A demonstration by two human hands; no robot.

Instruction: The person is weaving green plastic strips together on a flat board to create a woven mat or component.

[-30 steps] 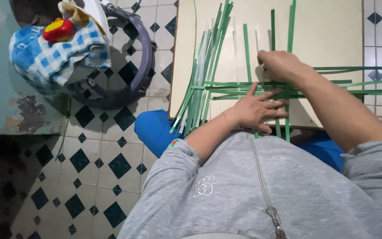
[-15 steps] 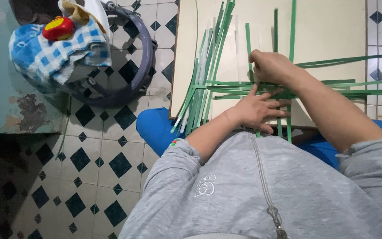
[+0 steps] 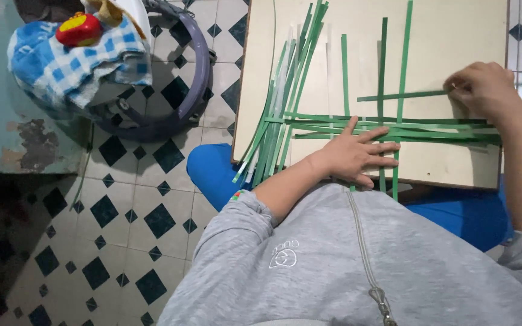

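Note:
A pale board (image 3: 442, 36) lies across my lap. On it, long green strips are laid crosswise: upright ones (image 3: 383, 54) and flat ones (image 3: 442, 130) running sideways. My left hand (image 3: 354, 154) lies flat with fingers spread, pressing the crossing strips near the board's front edge. My right hand (image 3: 481, 87) is at the board's right side, pinching the end of one sideways green strip (image 3: 403, 95). A loose bundle of green strips (image 3: 285, 102) leans across the board's left part.
A grey round basin (image 3: 194, 90) stands on the black-and-white tiled floor (image 3: 128, 205) at the left, with a blue checked cloth (image 3: 61, 66) and a red and yellow toy (image 3: 78, 29) on it. My blue trousers (image 3: 212, 172) show under the board.
My right hand has moved from the middle of the weave out to the right, drawing one sideways strip with it. My left hand stays pressed flat.

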